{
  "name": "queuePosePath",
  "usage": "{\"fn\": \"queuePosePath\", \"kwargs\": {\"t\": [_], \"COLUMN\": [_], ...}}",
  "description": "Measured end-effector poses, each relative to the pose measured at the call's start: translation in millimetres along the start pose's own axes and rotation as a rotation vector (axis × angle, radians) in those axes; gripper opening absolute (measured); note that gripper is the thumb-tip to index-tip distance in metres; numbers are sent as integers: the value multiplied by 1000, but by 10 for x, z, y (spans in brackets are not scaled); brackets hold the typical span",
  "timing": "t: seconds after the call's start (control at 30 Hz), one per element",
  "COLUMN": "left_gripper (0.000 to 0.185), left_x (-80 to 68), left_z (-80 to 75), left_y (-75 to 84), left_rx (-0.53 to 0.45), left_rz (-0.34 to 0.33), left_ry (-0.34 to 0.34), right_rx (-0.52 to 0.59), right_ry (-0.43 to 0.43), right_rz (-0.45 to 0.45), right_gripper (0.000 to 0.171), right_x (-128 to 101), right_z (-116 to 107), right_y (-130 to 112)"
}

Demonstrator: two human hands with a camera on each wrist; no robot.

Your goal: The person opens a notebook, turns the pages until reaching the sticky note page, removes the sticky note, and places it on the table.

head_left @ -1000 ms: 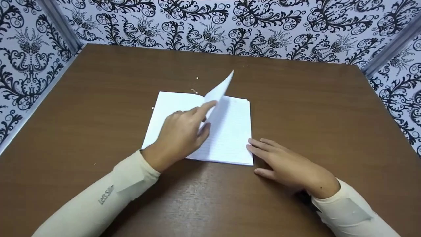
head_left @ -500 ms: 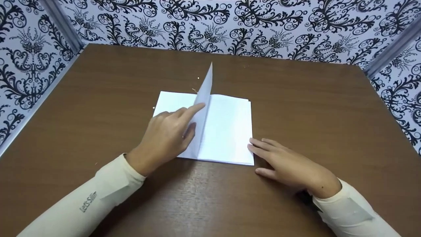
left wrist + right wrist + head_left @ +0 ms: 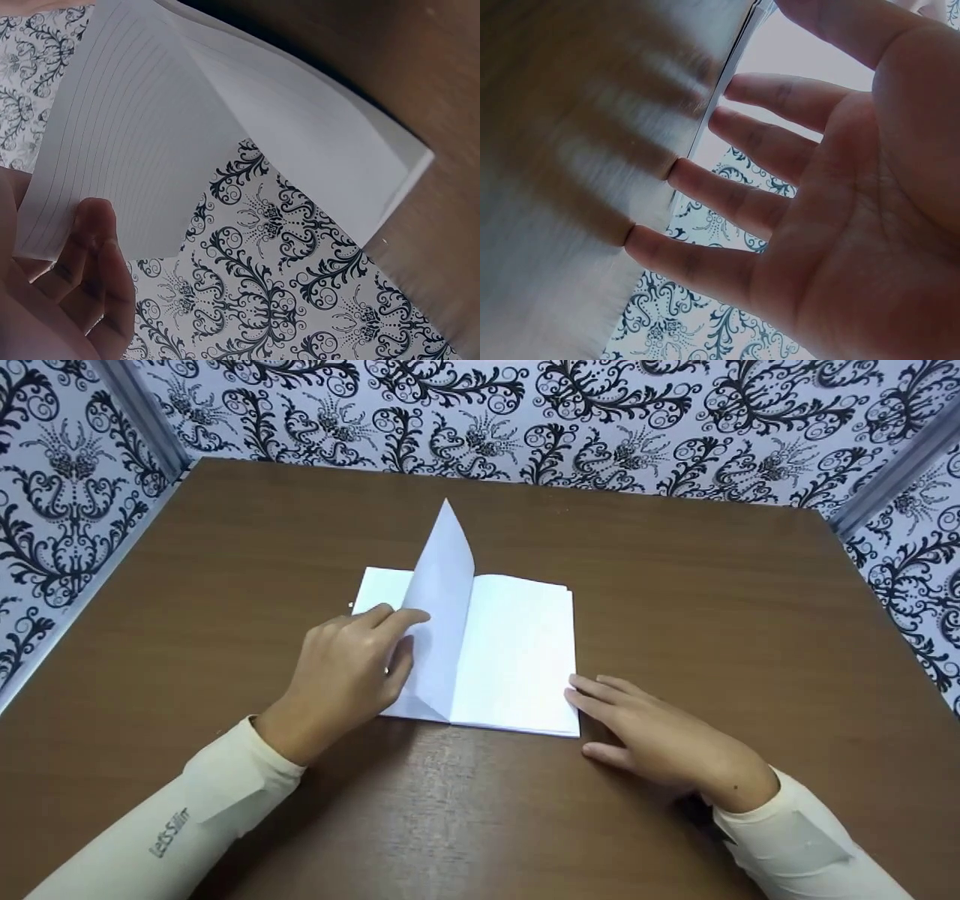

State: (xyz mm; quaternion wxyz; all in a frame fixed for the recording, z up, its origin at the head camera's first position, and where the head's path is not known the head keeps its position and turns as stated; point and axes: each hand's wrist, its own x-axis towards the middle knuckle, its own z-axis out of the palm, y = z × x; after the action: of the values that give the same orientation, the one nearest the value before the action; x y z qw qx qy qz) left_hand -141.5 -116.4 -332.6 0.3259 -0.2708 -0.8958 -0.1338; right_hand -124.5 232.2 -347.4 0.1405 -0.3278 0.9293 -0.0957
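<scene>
An open notebook (image 3: 514, 652) with white lined pages lies on the brown table. My left hand (image 3: 349, 664) pinches one raised page (image 3: 442, 562) between thumb and fingers over the notebook's left half; the page stands up with its top corner pointing away. In the left wrist view the lined page (image 3: 142, 135) hangs from the left hand (image 3: 75, 277), its ruled side showing. My right hand (image 3: 652, 727) rests at the notebook's lower right edge, fingers spread and fairly straight. The right wrist view has the fingertips of the right hand (image 3: 817, 180) on the table, two right by the notebook's edge (image 3: 731, 71).
The wide brown table (image 3: 750, 607) reaches back to a wall with black-and-white floral wallpaper (image 3: 480, 420). A small white speck (image 3: 350, 604) lies beside the notebook's left edge.
My left hand has moved left, swinging the held page from the right side across the spine over the left half. The right hand has stayed at the notebook's right edge.
</scene>
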Motion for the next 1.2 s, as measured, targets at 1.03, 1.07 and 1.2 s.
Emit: {"fn": "queuePosePath", "kwargs": {"t": [1.03,1.07,1.2], "left_gripper": [19,19,19], "left_x": [-177,-184,-204], "left_z": [-54,-54,-57], "left_y": [-215,-222,-238], "left_rx": [71,74,80], "left_rz": [-101,-104,-111], "left_ry": [-190,-197,-222], "right_rx": [-11,-12,-12], "right_ry": [6,7,9], "right_rz": [-6,-7,-10], "right_gripper": [63,63,63], "right_x": [4,6,12], "right_z": [17,17,12], "right_y": [5,6,5]}}
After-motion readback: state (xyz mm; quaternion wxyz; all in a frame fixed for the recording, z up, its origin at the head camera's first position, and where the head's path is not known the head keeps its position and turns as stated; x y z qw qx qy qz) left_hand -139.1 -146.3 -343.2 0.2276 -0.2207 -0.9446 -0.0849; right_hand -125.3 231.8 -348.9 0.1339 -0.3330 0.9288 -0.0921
